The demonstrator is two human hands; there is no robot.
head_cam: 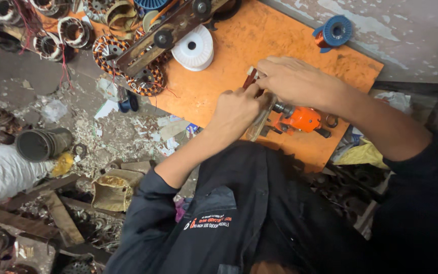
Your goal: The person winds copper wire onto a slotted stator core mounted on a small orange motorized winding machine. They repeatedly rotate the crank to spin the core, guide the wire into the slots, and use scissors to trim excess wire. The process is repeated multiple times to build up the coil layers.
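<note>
Nearest: dark jacket (239,218), both sleeves pushed up. Left hand (236,109) clenched, thumb & fingers pinching base of small red tool (250,79), knuckles over wooden strip (259,122). Right hand (295,81) just beside, touching left, fingers curled down over tool's top end; grasping same tool, exact grip partly hidden. Tool upright-ish betw. the 2 hands, above near edge of orange board (229,56). Orange winder (300,119) w/ metal shaft under right wrist, on board. Left of board: floor w/ paper scraps (122,132), grey tube (41,143), rusty can (112,189). Farther: white spool (193,49) on board, wooden bar (163,38) laid over copper-wound stators (145,78). Far right corner: blue spool (335,30) at board edge. More stators (72,31) top left.
</note>
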